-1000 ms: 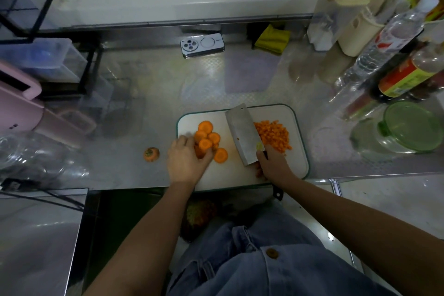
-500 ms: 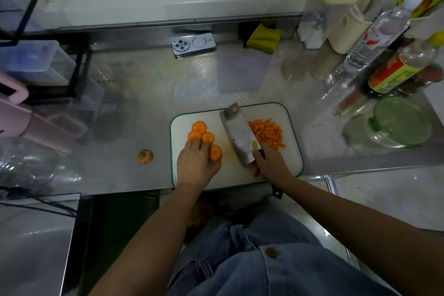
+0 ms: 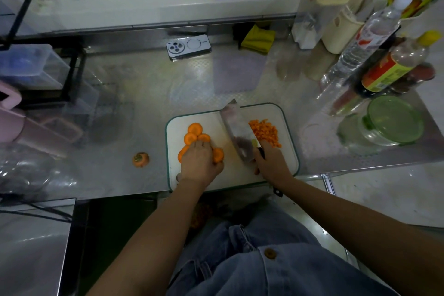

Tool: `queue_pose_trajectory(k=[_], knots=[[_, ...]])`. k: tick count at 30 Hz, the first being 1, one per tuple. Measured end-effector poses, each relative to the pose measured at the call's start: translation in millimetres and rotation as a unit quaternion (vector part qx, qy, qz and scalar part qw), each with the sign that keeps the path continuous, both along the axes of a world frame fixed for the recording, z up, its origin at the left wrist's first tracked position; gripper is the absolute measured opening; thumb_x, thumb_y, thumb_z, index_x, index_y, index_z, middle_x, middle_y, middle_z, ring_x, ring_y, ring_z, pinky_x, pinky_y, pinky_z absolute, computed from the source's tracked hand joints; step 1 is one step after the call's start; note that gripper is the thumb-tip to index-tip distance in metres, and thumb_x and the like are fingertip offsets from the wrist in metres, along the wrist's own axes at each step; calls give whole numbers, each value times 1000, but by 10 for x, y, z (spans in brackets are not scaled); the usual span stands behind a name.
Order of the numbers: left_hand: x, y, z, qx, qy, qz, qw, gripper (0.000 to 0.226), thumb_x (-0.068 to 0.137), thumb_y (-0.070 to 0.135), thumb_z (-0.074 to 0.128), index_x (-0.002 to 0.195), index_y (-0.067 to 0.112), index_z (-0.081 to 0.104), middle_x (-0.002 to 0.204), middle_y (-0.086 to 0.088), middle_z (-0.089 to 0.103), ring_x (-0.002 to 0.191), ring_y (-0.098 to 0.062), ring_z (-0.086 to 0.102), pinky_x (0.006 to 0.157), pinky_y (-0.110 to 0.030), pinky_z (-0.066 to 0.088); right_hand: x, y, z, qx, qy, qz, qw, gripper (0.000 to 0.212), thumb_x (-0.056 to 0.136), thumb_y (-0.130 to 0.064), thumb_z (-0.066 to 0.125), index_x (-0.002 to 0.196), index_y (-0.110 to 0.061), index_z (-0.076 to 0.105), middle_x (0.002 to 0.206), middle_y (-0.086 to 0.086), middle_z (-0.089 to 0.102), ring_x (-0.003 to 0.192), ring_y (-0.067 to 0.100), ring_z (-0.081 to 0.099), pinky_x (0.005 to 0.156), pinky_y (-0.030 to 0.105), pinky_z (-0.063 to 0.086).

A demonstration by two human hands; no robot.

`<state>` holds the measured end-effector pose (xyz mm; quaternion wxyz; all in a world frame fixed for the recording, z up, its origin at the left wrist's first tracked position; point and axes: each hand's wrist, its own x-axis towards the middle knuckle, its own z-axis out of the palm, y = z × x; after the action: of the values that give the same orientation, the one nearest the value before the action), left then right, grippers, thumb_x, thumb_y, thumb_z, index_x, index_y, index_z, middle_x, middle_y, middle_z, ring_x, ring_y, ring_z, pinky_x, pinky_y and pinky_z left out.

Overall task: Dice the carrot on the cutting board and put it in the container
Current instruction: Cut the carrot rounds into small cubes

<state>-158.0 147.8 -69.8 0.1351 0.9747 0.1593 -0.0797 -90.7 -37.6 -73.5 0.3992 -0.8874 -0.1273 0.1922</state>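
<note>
A white cutting board (image 3: 230,175) with a green rim lies at the counter's front edge. Several round carrot slices (image 3: 194,136) sit on its left half. My left hand (image 3: 200,163) lies over the nearer slices, fingers bent down onto them, one slice against the thumb side. A pile of diced carrot (image 3: 265,132) covers the board's right part. My right hand (image 3: 272,166) grips the handle of a cleaver (image 3: 236,131), whose blade lies slanted between slices and dice. A glass container with a green lid (image 3: 394,120) stands to the right.
A cut-off carrot top (image 3: 141,159) lies on the steel counter left of the board. A phone (image 3: 188,47) and a yellow cloth (image 3: 258,39) sit at the back. Bottles (image 3: 365,48) crowd the right; a pink appliance (image 3: 9,118) and plastic boxes stand left.
My left hand has slid right and down over the carrot slices, gathering them closer. The cleaver has stayed slanted on the board in my right hand.
</note>
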Motion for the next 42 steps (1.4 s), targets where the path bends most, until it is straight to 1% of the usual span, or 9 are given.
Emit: queue_pose_trajectory(k=[6, 9, 11, 13, 17, 23, 30, 36, 42], knots=[[162, -265, 26, -32, -16, 13, 999, 38, 78, 43, 63, 98, 11, 56, 105, -9, 54, 98, -26, 54, 66, -34, 38, 12, -98, -16, -24, -81, 18, 996, 14, 96, -19, 48, 88, -8, 51, 73, 10, 58, 59, 25, 57, 59, 46, 50], [220, -357, -28, -36, -13, -3, 999, 35, 79, 40, 63, 98, 11, 56, 105, -9, 55, 98, -25, 54, 66, -31, 35, -26, -145, -16, -49, -111, 39, 992, 10, 94, -13, 51, 98, -4, 55, 83, 14, 60, 74, 30, 58, 64, 37, 45], [224, -375, -83, -64, -12, 2, 998, 32, 81, 36, 64, 99, 11, 55, 105, -9, 54, 97, -26, 54, 66, -32, 38, -49, -158, 11, -62, -125, 55, 989, 20, 91, -10, 54, 110, -4, 55, 90, 16, 61, 81, 30, 57, 66, 32, 39], [218, -366, -127, -112, -27, 15, 993, 28, 81, 34, 67, 96, 11, 57, 102, -9, 55, 93, -25, 55, 66, -32, 40, -50, -143, 60, -70, -133, 74, 986, 28, 88, -9, 55, 116, -7, 53, 90, 15, 61, 79, 30, 57, 64, 32, 40], [155, -349, -131, -192, -61, 114, 973, 37, 78, 44, 71, 96, 14, 61, 90, -4, 64, 81, -21, 60, 67, -33, 47, -37, -63, 93, -110, -123, 119, 979, 25, 85, -15, 56, 108, -10, 49, 82, 9, 56, 74, 28, 56, 60, 39, 45], [203, -405, -147, -249, -7, 267, 931, 34, 77, 46, 72, 85, 13, 72, 86, -7, 71, 83, -24, 65, 68, -29, 45, 21, 11, 20, -139, -100, 130, 977, 31, 94, -17, 47, 125, -11, 46, 101, 14, 62, 89, 34, 59, 66, 36, 43], [276, -387, -186, -281, 28, 297, 912, 36, 75, 47, 74, 79, 11, 73, 79, -7, 71, 77, -22, 65, 64, -28, 44, 16, -8, 193, -107, -144, 124, 976, 34, 92, -13, 51, 125, -6, 49, 99, 17, 63, 89, 34, 59, 68, 38, 45], [274, -374, -153, -306, 29, 302, 902, 34, 74, 44, 77, 67, 11, 70, 63, -3, 66, 66, -18, 62, 61, -27, 45, -23, 8, 183, -144, -113, 151, 971, 21, 93, -15, 47, 113, -10, 49, 94, 12, 62, 83, 33, 60, 66, 40, 47], [276, -353, -170, -324, 26, 299, 897, 35, 73, 41, 79, 64, 9, 69, 61, -4, 66, 60, -16, 60, 57, -26, 45, -33, 6, 242, -193, -77, 169, 964, 27, 93, -11, 45, 120, -8, 45, 99, 13, 60, 88, 31, 59, 66, 35, 41]])
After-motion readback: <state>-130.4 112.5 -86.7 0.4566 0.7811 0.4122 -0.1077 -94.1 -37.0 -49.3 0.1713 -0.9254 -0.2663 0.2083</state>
